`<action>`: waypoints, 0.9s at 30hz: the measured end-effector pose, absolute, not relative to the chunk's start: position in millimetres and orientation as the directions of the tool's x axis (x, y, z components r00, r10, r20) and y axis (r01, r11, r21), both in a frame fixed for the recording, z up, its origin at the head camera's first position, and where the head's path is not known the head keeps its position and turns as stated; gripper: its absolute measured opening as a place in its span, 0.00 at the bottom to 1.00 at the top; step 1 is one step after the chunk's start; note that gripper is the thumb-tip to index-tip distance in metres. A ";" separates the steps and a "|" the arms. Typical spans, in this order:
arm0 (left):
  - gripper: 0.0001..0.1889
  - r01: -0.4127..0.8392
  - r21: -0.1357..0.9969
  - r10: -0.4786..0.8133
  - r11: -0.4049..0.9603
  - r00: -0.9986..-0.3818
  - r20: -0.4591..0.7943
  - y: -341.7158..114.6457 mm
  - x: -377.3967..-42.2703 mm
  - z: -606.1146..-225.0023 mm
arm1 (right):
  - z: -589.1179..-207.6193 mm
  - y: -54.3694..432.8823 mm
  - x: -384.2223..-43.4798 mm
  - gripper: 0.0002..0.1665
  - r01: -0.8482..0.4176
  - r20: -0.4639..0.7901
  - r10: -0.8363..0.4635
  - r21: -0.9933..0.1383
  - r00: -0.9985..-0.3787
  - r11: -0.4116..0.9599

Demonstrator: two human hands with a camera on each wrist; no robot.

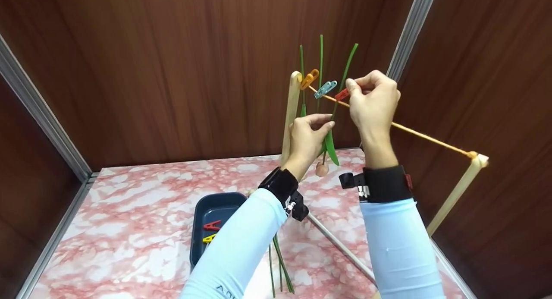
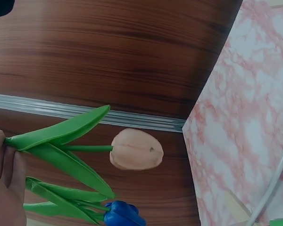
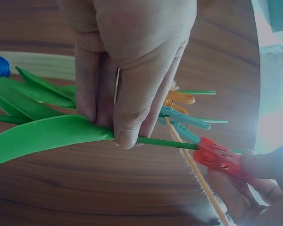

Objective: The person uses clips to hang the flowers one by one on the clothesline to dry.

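My left hand (image 1: 308, 139) pinches the green stem of a peach artificial tulip (image 2: 137, 149), which hangs bloom-down. Between the thumb and fingers of my right hand (image 1: 375, 102) is a red clothespin (image 3: 219, 157); its tip lies on that stem, right beside the orange string (image 1: 431, 139). To the left along the string sit a light blue clothespin (image 1: 325, 89) and an orange clothespin (image 1: 309, 80), each beside another upright stem. A blue tulip (image 2: 125, 214) hangs behind the peach one in the left wrist view.
Two wooden posts, a left post (image 1: 290, 113) and a right post (image 1: 453, 195), carry the string. On the marbled table (image 1: 129, 212) stands a dark blue tray (image 1: 220, 215) with red and yellow clothespins. Green stems (image 1: 280, 264) and a white rod (image 1: 340, 245) lie nearby.
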State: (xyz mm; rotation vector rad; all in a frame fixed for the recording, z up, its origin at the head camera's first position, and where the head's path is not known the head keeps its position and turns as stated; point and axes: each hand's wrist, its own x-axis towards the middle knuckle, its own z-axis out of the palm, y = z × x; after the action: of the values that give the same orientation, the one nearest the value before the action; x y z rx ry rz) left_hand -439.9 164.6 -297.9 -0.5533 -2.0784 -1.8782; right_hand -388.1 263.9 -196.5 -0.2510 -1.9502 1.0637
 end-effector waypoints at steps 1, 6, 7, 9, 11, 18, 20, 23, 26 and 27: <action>0.11 0.463 0.883 0.096 0.082 -0.885 0.456 164.9 -439.9 -297.2 | -195.5 264.7 -388.7 0.09 -0.203 0.594 0.531 -0.759 -0.604 0.619; 0.10 0.463 0.883 0.110 0.079 -0.884 0.454 167.6 -440.5 -294.7 | -190.3 269.5 -392.0 0.08 -0.143 0.552 0.520 -0.763 -0.652 0.631; 0.10 0.464 0.882 0.109 0.083 -0.884 0.455 168.1 -440.8 -294.4 | -189.4 269.9 -392.6 0.08 -0.133 0.545 0.515 -0.762 -0.662 0.634; 0.10 0.462 0.882 0.105 0.087 -0.885 0.453 169.0 -441.7 -294.0 | -188.0 270.5 -393.7 0.08 -0.112 0.527 0.504 -0.759 -0.684 0.642; 0.10 0.462 0.882 0.102 0.091 -0.886 0.453 169.6 -442.3 -293.9 | -186.8 270.8 -394.3 0.09 -0.085 0.502 0.491 -0.756 -0.712 0.649; 0.10 0.469 0.880 0.099 0.078 -0.882 0.461 170.2 -443.5 -295.2 | -186.4 270.6 -395.4 0.10 -0.018 0.429 0.461 -0.746 -0.777 0.666; 0.10 0.469 0.880 0.098 0.074 -0.882 0.461 170.2 -443.8 -295.5 | -186.6 270.5 -396.0 0.10 -0.013 0.420 0.457 -0.748 -0.784 0.664; 0.10 0.475 0.876 0.092 0.080 -0.879 0.468 169.9 -444.6 -295.5 | -186.7 269.4 -395.9 0.10 -0.010 0.423 0.459 -0.743 -0.781 0.669; 0.10 0.483 0.871 0.082 0.088 -0.875 0.477 169.6 -445.7 -296.0 | -186.4 268.3 -395.8 0.13 0.004 0.407 0.456 -0.742 -0.792 0.671; 0.10 0.485 0.870 0.077 0.091 -0.874 0.479 169.6 -445.9 -296.1 | -186.2 268.2 -395.8 0.14 0.011 0.398 0.453 -0.741 -0.798 0.671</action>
State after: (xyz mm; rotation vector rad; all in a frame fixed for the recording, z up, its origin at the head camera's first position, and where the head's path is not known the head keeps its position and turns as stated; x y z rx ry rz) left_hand -445.9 169.6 -296.1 -0.5570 -2.0637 -1.8469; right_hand -395.8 268.2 -186.2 -0.3573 -2.3153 1.0223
